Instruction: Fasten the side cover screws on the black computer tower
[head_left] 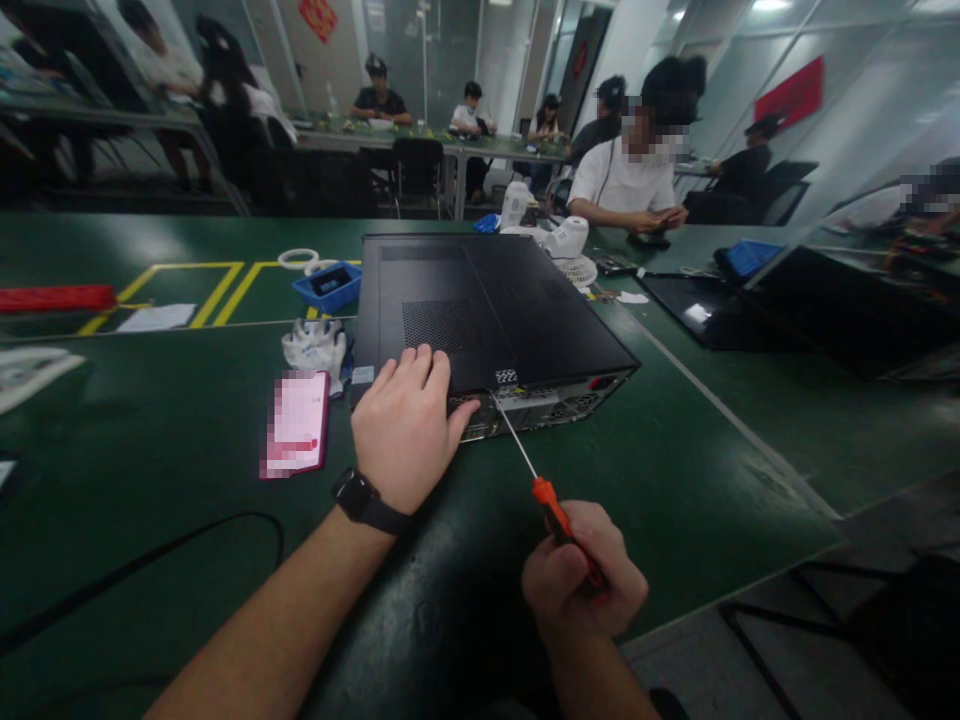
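Note:
A black computer case (450, 290) lies flat on the green table, its rear panel facing me. My left hand (405, 420) rests on the near left edge of the case, fingers stretched over the top cover and thumb along the rear panel. In my right hand (585, 575) is an orange and black screwdriver (545, 492), its handle wrapped by the fingers. The shaft points up and away, its tip meeting the upper edge of the rear panel near a patterned label (507, 377). Whether a screw sits under the tip is too small to tell.
Left of the case lie a pink phone (296, 425), white gloves (315, 345) and a blue tray (328, 288). White fan parts (568, 240) stand behind its far right corner. A dark flat panel (705, 308) lies farther right. A person in a white shirt (630, 180) sits across the table.

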